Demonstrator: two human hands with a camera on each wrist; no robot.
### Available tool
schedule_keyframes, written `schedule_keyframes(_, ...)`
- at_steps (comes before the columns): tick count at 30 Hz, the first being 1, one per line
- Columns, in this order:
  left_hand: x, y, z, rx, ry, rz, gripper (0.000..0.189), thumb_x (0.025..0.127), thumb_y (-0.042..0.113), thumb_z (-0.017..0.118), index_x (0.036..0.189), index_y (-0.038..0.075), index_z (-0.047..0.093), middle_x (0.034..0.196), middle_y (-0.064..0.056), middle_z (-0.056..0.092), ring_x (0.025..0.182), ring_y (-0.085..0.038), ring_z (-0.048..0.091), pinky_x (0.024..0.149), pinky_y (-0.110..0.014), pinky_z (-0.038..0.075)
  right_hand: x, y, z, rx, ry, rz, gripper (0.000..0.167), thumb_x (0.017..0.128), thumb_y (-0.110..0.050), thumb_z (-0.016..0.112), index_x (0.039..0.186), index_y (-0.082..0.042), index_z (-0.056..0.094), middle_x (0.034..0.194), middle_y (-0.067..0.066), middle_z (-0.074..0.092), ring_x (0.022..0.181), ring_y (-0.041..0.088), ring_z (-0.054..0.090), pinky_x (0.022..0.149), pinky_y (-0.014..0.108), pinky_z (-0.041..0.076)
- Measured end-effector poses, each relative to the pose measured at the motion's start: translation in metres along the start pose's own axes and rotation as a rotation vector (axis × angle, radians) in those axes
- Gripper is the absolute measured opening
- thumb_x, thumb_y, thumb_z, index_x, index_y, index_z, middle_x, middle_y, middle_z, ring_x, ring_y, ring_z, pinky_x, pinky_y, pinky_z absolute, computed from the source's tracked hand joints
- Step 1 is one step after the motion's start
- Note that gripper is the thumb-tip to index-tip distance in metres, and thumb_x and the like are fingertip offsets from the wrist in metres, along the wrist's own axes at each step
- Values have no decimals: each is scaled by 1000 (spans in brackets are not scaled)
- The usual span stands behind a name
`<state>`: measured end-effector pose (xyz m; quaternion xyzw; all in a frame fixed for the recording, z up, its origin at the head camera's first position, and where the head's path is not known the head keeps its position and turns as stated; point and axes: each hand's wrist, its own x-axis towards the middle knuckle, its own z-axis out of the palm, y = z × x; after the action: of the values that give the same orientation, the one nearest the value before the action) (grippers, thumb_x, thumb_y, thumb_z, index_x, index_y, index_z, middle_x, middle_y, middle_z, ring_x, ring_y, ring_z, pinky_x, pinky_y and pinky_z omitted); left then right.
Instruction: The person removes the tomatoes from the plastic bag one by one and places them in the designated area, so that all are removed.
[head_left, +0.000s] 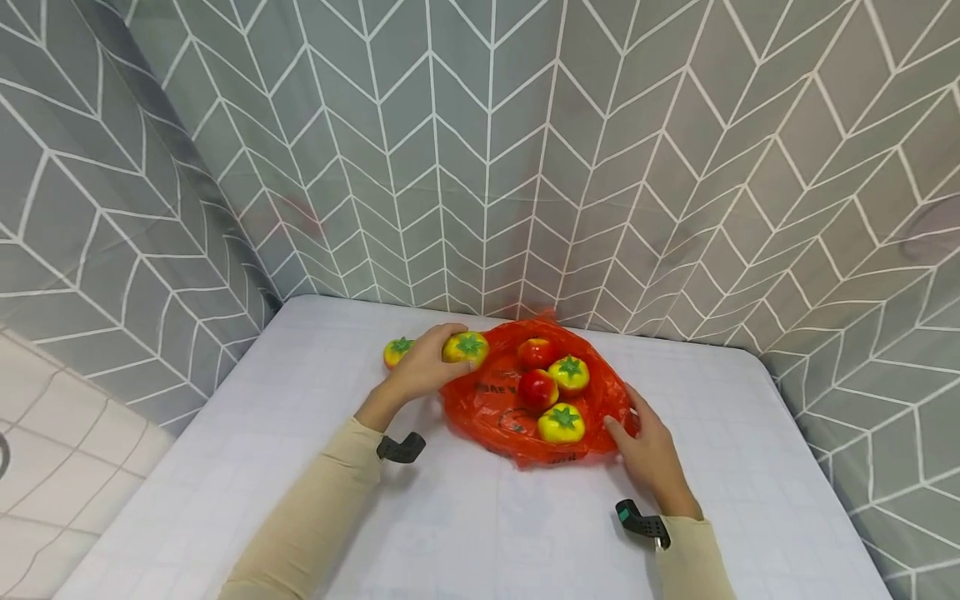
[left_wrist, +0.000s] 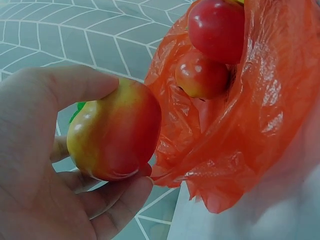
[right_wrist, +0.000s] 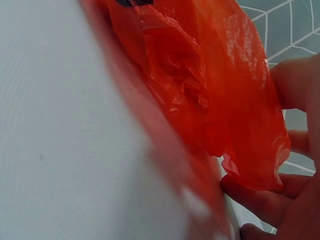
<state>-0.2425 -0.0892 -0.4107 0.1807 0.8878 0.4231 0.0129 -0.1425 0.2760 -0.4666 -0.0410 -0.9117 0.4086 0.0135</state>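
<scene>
A red plastic bag (head_left: 480, 408) lies on the table with its mouth spread. Inside it are several red-and-yellow fruits (head_left: 562, 423), some with a green star-shaped leaf top showing. My left hand (head_left: 426, 363) grips another such fruit (left_wrist: 117, 132) between thumb and fingers, at the bag's left rim. Its fingertips (left_wrist: 142, 187) are right beside the bag's edge in the left wrist view. One more fruit (head_left: 396, 352) sits on the table behind the left hand, partly hidden. My right hand (head_left: 651, 446) holds the bag's right edge between thumb and fingers.
A white cloth covers the table (head_left: 480, 533). Behind and beside it hangs a grey curtain (head_left: 465, 167) with white chevron lines. Black camera mounts (head_left: 402, 448) sit on both wrists. Pale tiles (head_left: 67, 442) show at the left.
</scene>
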Motion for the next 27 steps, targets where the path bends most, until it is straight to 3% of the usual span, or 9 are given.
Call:
schedule_keyframes(6,-3,1,2,-16,7,1,63,89,35,72,144,12,50,141,-6,51,123,-25,51,104,-47,45,-4,5,-5,-69,0,16,77,101,-42,56,161,-13,18,159,23,29,142,46,30,109,63,32)
schedule_keyframes(11,-6,5,-6,-37,49,3,62,87,32,72,142,12,51,136,-5,54,116,-24,54,97,-45,50,-4,6,-9,-108,9,6,78,100,-44,56,161,-13,18,159,24,28,144,47,26,110,66,28)
schedule_keyframes(16,-12,-5,-19,-57,60,-13,63,88,31,73,143,11,50,136,-6,54,115,-24,55,97,-43,51,-4,4,-8,-114,9,30,79,100,-40,57,161,-11,17,159,26,27,144,48,25,109,66,29)
schedule_keyframes(27,-32,-28,-49,-40,106,-85,61,88,28,72,142,11,50,136,-8,54,113,-28,53,96,-46,48,1,-4,6,-123,-17,-9,78,101,-39,58,160,-6,19,157,27,30,143,48,28,109,64,31)
